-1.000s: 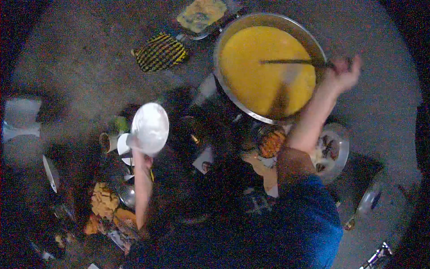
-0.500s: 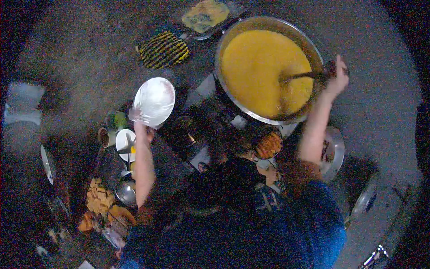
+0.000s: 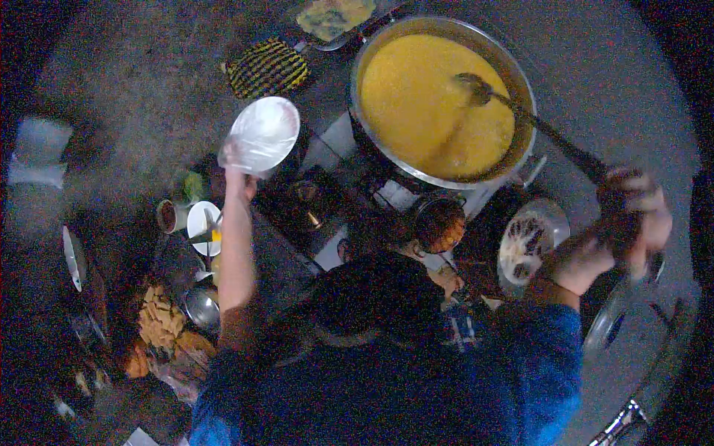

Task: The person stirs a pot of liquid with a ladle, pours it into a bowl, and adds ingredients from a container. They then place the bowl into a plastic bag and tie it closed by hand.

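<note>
My left hand (image 3: 236,160) grips the lower edge of a white oval bowl or plate (image 3: 269,132) with a shiny, film-like surface. At the right, my right hand (image 3: 645,208), blurred, is closed round the dark handle of a long ladle (image 3: 569,149). The ladle's dark head is over the yellow-orange liquid inside a large metal pot (image 3: 532,128); whether it touches the liquid is unclear.
A yellow-and-black striped item (image 3: 268,68) and a tray of food (image 3: 336,18) are beyond the bowl. At left are a small white dish (image 3: 199,217), a metal bowl (image 3: 202,306) and cut pieces (image 3: 160,316). A round pan (image 3: 440,223) and a metal basin (image 3: 554,223) sit below the pot.
My right hand has swung right and down from the pot's rim, exposing the ladle's head and long handle. The white bowl in my left hand has moved slightly up and right.
</note>
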The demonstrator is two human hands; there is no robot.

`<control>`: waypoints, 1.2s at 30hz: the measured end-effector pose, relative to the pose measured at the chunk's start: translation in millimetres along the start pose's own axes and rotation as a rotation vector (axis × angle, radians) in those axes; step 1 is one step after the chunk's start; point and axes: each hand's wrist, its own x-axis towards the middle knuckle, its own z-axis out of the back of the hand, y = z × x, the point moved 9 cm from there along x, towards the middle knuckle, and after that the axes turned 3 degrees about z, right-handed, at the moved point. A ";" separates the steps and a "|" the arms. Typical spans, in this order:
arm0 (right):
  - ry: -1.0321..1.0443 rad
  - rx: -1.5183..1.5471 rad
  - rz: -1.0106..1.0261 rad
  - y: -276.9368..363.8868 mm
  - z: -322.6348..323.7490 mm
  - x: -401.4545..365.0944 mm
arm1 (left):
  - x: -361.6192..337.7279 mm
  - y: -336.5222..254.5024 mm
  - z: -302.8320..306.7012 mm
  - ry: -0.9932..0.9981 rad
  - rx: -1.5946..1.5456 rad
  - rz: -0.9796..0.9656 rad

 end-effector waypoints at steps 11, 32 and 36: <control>-0.196 0.066 0.160 50.2 -80.5 1.9 | 24.5 6.7 -46.1 0.180 0.151 -0.043; -1.210 0.221 -0.192 57.7 98.9 -85.8 | -23.4 36.4 -160.7 0.435 0.249 0.074; -0.989 0.395 -0.089 91.4 137.2 -87.4 | 45.2 83.0 -195.9 0.468 0.103 -0.007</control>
